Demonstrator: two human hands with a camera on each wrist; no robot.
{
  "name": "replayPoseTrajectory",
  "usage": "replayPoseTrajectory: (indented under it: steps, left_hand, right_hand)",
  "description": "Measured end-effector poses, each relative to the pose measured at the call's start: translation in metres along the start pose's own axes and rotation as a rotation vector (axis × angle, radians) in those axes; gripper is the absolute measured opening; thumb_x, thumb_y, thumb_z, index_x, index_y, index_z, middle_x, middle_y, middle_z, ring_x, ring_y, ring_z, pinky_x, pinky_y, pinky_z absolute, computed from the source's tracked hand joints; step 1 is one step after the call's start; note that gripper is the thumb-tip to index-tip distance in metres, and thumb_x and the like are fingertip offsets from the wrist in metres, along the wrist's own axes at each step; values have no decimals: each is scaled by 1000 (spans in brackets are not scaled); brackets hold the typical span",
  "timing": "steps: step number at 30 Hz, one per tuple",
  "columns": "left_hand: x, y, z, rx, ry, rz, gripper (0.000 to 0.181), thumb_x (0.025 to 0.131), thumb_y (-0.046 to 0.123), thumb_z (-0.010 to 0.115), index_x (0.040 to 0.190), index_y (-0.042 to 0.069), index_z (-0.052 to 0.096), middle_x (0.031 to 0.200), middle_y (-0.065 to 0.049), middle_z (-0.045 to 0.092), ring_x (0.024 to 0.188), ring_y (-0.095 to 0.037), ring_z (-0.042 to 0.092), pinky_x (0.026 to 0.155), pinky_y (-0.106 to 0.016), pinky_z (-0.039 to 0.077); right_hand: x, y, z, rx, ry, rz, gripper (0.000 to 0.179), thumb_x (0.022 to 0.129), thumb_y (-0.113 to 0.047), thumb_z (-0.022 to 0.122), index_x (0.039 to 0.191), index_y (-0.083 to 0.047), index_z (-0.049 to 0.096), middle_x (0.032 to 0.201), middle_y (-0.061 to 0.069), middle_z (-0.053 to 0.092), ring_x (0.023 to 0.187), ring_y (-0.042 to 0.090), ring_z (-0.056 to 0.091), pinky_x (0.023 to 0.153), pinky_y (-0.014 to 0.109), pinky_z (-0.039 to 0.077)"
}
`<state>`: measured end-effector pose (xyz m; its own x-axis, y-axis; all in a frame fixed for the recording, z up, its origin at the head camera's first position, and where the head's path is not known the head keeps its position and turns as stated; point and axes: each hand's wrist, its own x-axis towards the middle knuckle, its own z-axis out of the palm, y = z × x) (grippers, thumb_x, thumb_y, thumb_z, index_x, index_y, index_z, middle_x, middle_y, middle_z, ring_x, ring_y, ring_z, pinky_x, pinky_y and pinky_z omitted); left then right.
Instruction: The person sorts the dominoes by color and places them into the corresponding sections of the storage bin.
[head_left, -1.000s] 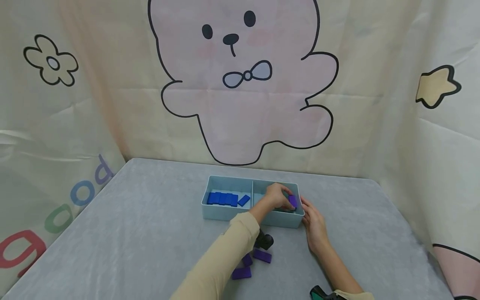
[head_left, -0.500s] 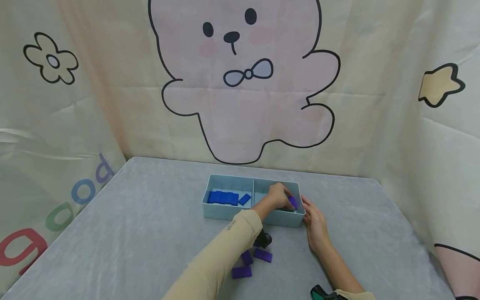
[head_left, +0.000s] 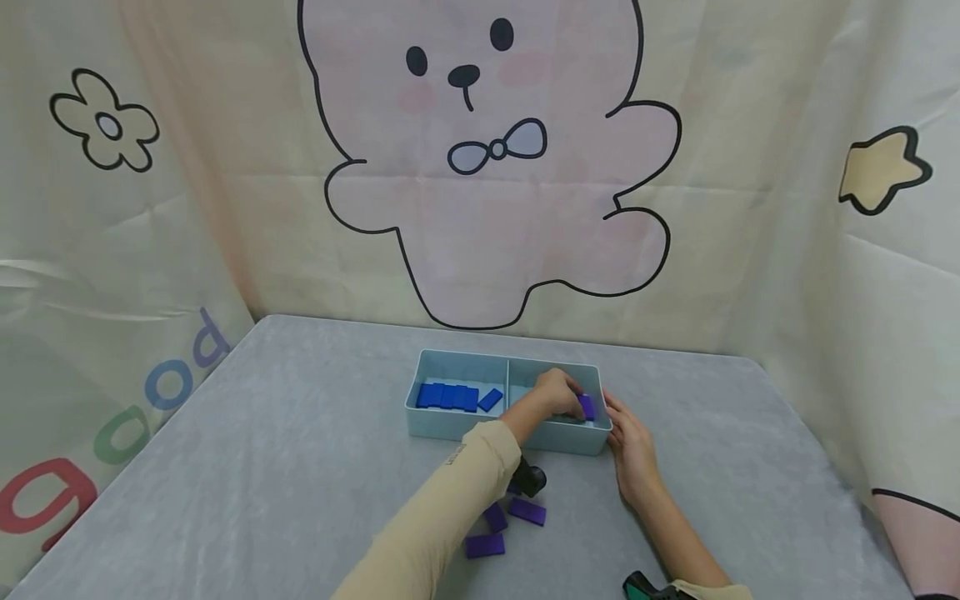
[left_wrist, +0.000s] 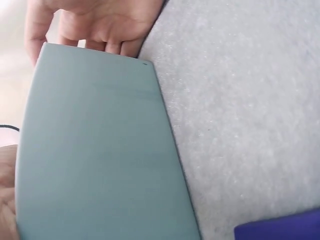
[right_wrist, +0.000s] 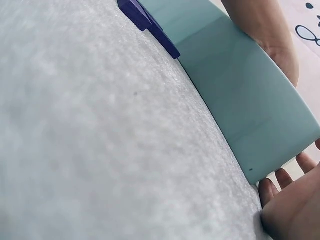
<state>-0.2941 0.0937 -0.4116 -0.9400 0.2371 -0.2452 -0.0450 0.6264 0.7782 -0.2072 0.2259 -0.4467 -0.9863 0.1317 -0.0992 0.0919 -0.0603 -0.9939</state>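
My left hand (head_left: pixel 557 394) reaches down into the right compartment of a light blue divided box (head_left: pixel 457 427). Its fingertips pinch a purple domino-like block (head_left: pixel 587 407) near the compartment's right wall; the fingers partly hide it. Outside the box, my right hand (head_left: pixel 632 450) rests with fairly straight fingers against the right end wall. In the right wrist view the fingertips of that right hand (right_wrist: pixel 295 200) touch the box's end (right_wrist: pixel 265 135). The box's wall (left_wrist: pixel 100 145) hides most of the left hand in the left wrist view.
Blue blocks (head_left: pixel 447 397) stand in a row in the left compartment, with a single blue block (head_left: pixel 491 400) lying askew beside them. Several purple blocks (head_left: pixel 527 512) lie on the grey tabletop (head_left: pixel 300 467) before the box, partly under the left forearm. A patterned curtain hangs behind.
The purple block at my left fingertips sits slightly lower and more upright-looking than a second ago. My right hand stays at the box's end.
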Motion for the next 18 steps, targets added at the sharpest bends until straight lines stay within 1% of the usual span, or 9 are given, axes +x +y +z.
replayPoseTrajectory:
  steps: [2,5,7,9,11,13,15,18]
  left_hand:
    - [0,0,-2,-18,-11,-5,40,82,3,89,121,9,80,114,-7,76,90,-13,64,87,-28,59]
    - [-2,-1,-7,-47,-46,0,42,84,1,86,125,7,78,108,-7,76,80,-11,64,77,-23,56]
    - [-3,-1,-11,-72,-74,0,43,85,1,85,127,5,76,105,-7,75,75,-10,64,72,-21,54]
    - [-7,1,-16,-104,-104,-6,43,88,1,83,130,2,73,103,-8,73,71,-10,62,70,-21,52]
    - [-10,2,-21,-141,-131,-15,42,91,2,80,132,0,70,101,-9,72,70,-11,60,72,-23,53]
    - [-13,3,-26,-172,-153,-18,42,94,2,77,134,-2,68,102,-10,71,70,-13,60,76,-26,56]
    - [-15,4,-30,-198,-175,-5,42,96,1,75,137,-4,66,107,-13,72,73,-14,61,83,-29,59]
    - [-17,3,-37,-235,-211,32,43,97,0,73,139,-6,63,119,-17,73,85,-18,69,95,-34,60]
  right_hand:
    - [-1,-1,0,-3,0,12,54,115,-20,32,166,-5,31,173,9,29,142,14,46,98,11,43]
    - [-1,0,0,-1,-2,14,54,114,-20,32,166,-4,32,173,10,30,141,13,46,98,12,43]
    - [-1,0,0,-2,-5,14,54,114,-20,32,166,-4,31,173,9,30,143,16,44,98,11,43]
    - [-1,-1,0,-2,-7,14,54,115,-21,31,166,-5,31,173,9,29,146,19,42,99,12,42]
    - [-1,-1,0,-5,-9,14,54,115,-22,31,166,-5,31,173,9,29,149,22,39,99,12,41]
    - [-1,-1,0,-10,-8,14,54,115,-23,31,166,-6,31,174,8,28,151,24,37,100,12,41]
    - [-1,-2,1,-13,-8,12,54,115,-24,31,166,-6,30,174,8,27,151,24,37,100,12,40]
    - [-1,-1,1,-12,-3,10,54,115,-22,32,166,-5,31,174,8,28,150,22,38,100,13,41]
